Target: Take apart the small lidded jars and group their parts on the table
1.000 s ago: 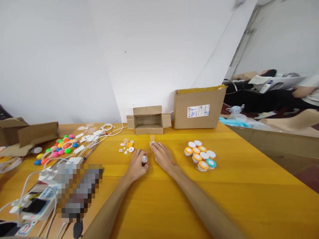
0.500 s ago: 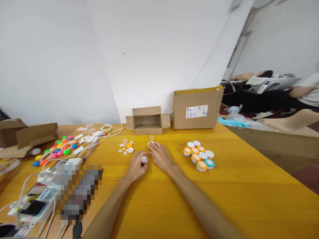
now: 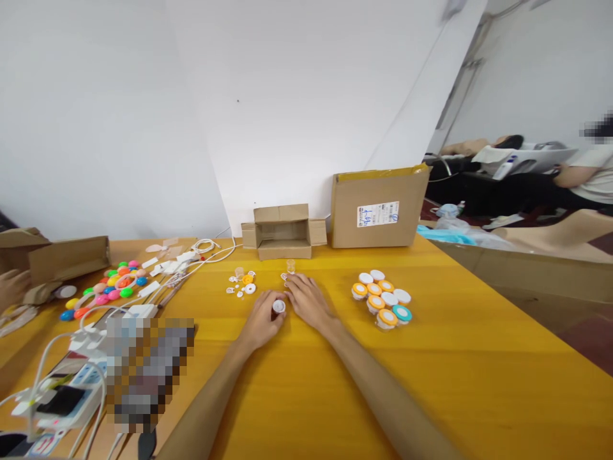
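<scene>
My left hand (image 3: 263, 319) is curled around a small round container (image 3: 278, 306) with a whitish top, holding it upright at the table. Beside it, my right hand (image 3: 309, 300) lies with its fingers stretched forward over the table. Its fingertips are at a small white perforated piece (image 3: 284, 276); whether they touch it I cannot tell. Just beyond stands a small clear cup (image 3: 291, 265). Left of my hands lie loose parts: a yellow ring (image 3: 248, 279), a white ring (image 3: 249, 289), another clear cup (image 3: 239, 273) and several small white pieces.
Several jars with orange, white and teal lids (image 3: 387, 317) stand to the right. Behind are an open small carton (image 3: 285, 235) and a large cardboard box (image 3: 378, 207). Colourful balls (image 3: 113, 294), cables and a power strip (image 3: 76, 396) lie left. Another person's hand (image 3: 12, 287) is at the left edge.
My hands hardly move; the round container in my left hand has shifted and turned slightly. Another person's hand has come into view at the left carton.
</scene>
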Tool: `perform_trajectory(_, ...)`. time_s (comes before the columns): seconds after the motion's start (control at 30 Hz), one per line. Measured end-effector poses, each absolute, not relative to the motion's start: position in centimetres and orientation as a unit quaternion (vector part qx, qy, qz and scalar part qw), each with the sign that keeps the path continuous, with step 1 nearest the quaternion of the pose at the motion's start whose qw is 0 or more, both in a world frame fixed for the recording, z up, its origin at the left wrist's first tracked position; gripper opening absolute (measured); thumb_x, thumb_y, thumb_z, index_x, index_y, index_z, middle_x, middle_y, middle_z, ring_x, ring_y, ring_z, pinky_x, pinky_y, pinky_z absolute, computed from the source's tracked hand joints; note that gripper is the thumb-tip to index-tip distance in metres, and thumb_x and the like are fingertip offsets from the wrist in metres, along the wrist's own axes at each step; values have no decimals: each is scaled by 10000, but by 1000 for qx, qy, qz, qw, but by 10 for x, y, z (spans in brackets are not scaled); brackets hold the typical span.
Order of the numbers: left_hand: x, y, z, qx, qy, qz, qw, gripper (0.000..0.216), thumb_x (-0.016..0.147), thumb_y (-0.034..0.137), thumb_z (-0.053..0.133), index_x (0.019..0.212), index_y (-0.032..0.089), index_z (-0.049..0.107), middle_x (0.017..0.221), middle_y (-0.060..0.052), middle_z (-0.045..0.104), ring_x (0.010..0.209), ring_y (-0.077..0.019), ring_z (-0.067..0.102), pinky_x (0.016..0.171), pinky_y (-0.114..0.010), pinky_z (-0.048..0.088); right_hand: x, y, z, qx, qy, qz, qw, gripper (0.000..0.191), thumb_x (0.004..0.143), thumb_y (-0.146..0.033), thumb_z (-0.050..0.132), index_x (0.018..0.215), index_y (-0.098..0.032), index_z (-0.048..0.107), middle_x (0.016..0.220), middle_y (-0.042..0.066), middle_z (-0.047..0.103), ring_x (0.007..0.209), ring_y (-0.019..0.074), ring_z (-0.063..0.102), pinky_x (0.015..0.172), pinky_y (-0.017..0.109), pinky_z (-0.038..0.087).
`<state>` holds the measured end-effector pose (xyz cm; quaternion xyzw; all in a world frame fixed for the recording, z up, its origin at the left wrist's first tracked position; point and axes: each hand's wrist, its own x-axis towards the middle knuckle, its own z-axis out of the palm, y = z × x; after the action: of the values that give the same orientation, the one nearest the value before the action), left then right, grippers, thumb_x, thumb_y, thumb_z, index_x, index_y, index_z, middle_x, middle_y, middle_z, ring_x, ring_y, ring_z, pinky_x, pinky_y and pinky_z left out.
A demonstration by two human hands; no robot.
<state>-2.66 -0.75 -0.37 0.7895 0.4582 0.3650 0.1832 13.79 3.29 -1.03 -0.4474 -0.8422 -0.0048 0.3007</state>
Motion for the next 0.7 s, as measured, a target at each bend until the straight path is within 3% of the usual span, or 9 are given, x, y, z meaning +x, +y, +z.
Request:
perform_trajectory(0.47, -28, -6, -7, 779, 466, 371, 198, 264, 773, 122, 585, 1015, 228, 593, 1019, -40, 643, 992, -219, 600, 946, -385, 477, 137, 35, -16, -465, -819, -56, 330, 293, 940, -188, 482, 1186, -205, 641, 1244, 124, 647, 1150, 248, 544, 886, 391, 469)
perform_trajectory(0.7, -30, -3, -11, 758, 472, 391, 223, 305, 773, 150, 637, 1064, 227, 591, 1030, -39, 653, 992, -217, 606, 932, -390, 491, 141, 27, -7, -433, -811, 20, 393, 239, 959, -179, 430, 969, -223, 665, 962, 79, 688, 913, 211, 614, 832, 338, 484)
